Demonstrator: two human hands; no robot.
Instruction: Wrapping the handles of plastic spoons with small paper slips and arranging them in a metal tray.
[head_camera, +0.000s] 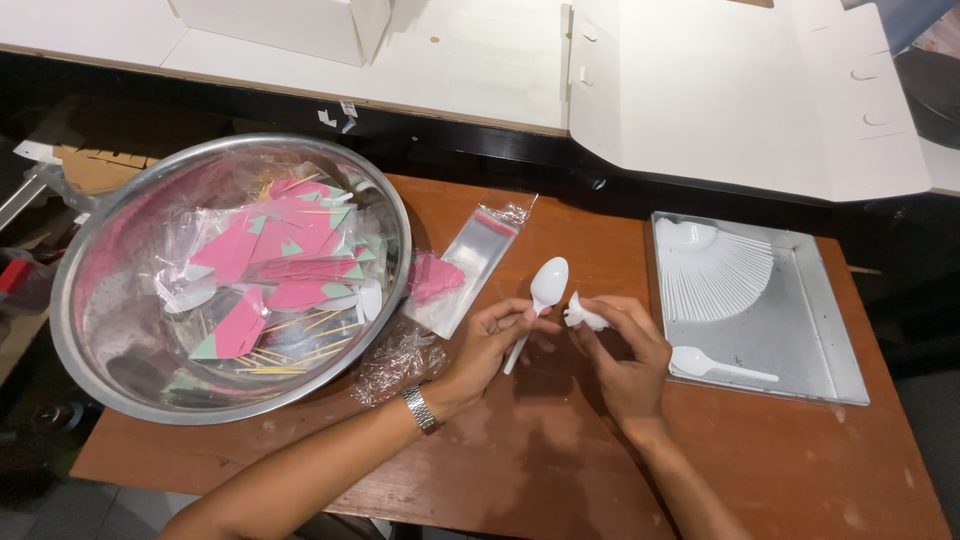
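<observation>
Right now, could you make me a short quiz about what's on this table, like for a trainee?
1. True or false: the left hand holds a white plastic spoon.
2. Where does the fanned row of spoons lie? A) in the metal bowl B) in the grey tray C) on the white box
3. What does the right hand pinch?

Key:
1. True.
2. B.
3. A small white crumpled piece, held beside the spoon; what it is cannot be told.
</observation>
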